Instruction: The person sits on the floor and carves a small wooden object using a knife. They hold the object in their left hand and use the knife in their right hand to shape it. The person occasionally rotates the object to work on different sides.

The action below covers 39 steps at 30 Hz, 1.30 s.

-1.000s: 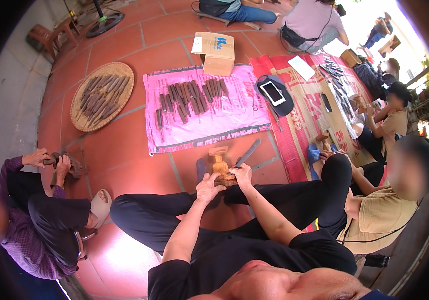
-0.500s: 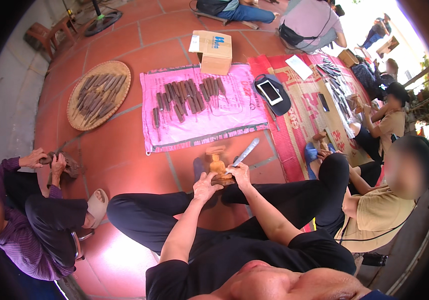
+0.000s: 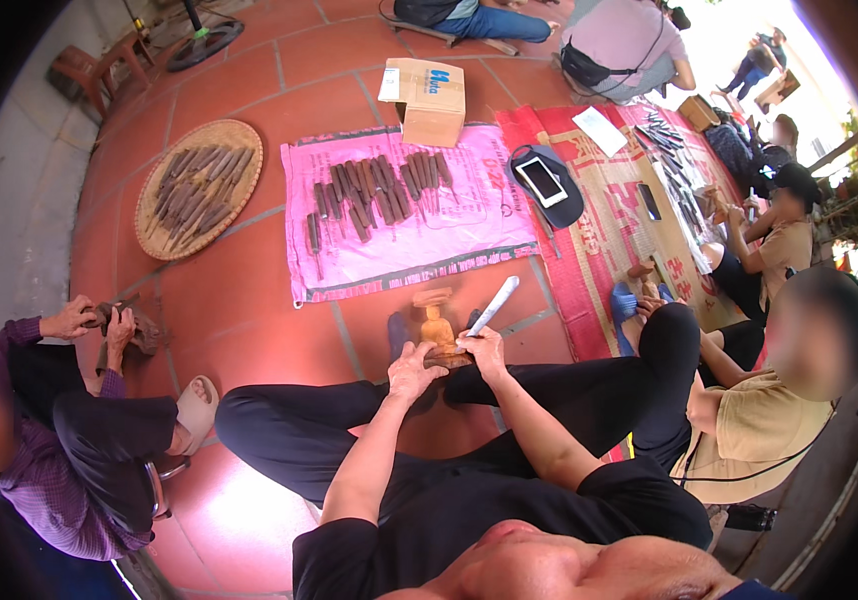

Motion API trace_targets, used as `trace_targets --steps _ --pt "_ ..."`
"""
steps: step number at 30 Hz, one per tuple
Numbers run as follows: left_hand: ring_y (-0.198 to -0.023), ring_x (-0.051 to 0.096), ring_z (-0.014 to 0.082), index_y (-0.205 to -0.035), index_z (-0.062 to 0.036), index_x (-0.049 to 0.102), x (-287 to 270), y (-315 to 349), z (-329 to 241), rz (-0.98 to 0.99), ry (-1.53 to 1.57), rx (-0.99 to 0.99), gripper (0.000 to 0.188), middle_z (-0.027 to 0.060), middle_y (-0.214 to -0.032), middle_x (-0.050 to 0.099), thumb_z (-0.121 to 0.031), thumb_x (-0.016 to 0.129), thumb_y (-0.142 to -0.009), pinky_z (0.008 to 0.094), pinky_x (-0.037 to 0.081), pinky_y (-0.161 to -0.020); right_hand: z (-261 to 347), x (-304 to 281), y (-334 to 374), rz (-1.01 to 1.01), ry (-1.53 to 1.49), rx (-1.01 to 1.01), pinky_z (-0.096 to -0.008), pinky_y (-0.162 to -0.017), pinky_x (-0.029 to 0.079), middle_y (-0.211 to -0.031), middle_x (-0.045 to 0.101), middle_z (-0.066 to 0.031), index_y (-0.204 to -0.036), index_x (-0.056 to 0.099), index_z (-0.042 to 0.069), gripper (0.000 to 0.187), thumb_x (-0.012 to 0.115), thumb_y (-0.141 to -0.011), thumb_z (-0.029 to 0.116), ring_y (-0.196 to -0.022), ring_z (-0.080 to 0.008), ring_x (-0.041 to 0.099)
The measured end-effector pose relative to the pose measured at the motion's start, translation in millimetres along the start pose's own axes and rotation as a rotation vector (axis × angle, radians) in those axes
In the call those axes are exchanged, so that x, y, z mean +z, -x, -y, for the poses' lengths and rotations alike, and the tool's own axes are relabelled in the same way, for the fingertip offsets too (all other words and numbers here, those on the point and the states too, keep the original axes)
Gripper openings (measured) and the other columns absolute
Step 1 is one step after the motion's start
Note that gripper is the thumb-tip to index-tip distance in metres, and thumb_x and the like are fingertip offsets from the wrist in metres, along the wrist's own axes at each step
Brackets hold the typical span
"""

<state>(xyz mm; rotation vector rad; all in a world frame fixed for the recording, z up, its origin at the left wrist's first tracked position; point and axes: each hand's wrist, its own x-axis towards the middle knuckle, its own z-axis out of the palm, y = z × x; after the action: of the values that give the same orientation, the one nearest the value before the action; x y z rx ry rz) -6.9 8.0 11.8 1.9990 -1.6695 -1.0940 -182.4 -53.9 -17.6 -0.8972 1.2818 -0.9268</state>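
Between my knees stands a carved wooden figure (image 3: 436,332), light brown, seated-looking, with a wide flat piece at its top. My left hand (image 3: 412,371) is closed around the left side of its base. In my right hand (image 3: 486,352) is a carving tool (image 3: 496,302) with a thick whitish handle slanting up to the right. That hand's fingers press close to the figure's lower right side. The tool's working tip is hidden by the fingers and the figure.
Ahead, a pink sheet (image 3: 349,278) bears several wooden-handled carving tools (image 3: 374,190). A round woven tray (image 3: 252,185) of similar tools lies left. Beyond are a cardboard box (image 3: 433,118), a cap (image 3: 564,212) and a phone (image 3: 541,184). People sit close on both sides.
The carving tool and my right hand have shifted very slightly. Both hands keep their hold, and the figure stays in nearly the same place.
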Motion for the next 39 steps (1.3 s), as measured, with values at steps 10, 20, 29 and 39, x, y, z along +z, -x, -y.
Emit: trace_targets --steps 10,20,29,39 --pt "-0.105 0.058 0.0275 -0.124 -0.0216 0.055 -4 0 -3 0.018 -0.006 -0.019 0.062 0.0085 -0.109 0.052 -0.041 0.076 -0.069 0.0393 0.046 -0.090 -5 2 -3 -0.010 0.054 0.012 -0.0228 -0.061 0.049 -0.074 0.064 -0.0016 -0.082 0.066 0.004 0.009 0.072 -0.077 0.007 -0.065 -0.0099 0.061" --pt "-0.103 0.059 0.0297 -0.122 -0.0223 0.056 -1 -1 -2 0.005 0.002 0.003 0.059 0.0104 -0.110 0.052 -0.039 0.076 -0.070 0.0406 0.047 -0.088 -8 3 -8 -0.012 0.059 -0.014 -0.0208 -0.057 0.046 -0.070 0.062 -0.0006 -0.079 0.066 0.002 0.008 0.072 -0.075 0.002 -0.063 -0.0085 0.058" --pt "-0.104 0.059 0.0298 -0.122 -0.0222 0.056 -4 0 -4 0.020 -0.009 -0.009 0.059 0.0109 -0.110 0.052 -0.041 0.075 -0.070 0.0407 0.047 -0.089 3 12 -4 -0.015 0.082 -0.039 -0.0213 -0.054 0.043 -0.067 0.062 -0.0012 -0.071 0.064 0.004 0.009 0.072 -0.074 0.002 -0.062 -0.0069 0.056" --pt "-0.105 0.059 0.0296 -0.124 -0.0224 0.055 -4 -2 -1 0.032 0.002 -0.011 0.060 0.0106 -0.111 0.051 -0.041 0.075 -0.071 0.0404 0.046 -0.090 -14 4 -19 -0.029 0.137 -0.054 -0.0219 -0.055 0.045 -0.070 0.063 -0.0020 -0.075 0.064 0.005 0.009 0.072 -0.073 0.001 -0.061 -0.0078 0.057"
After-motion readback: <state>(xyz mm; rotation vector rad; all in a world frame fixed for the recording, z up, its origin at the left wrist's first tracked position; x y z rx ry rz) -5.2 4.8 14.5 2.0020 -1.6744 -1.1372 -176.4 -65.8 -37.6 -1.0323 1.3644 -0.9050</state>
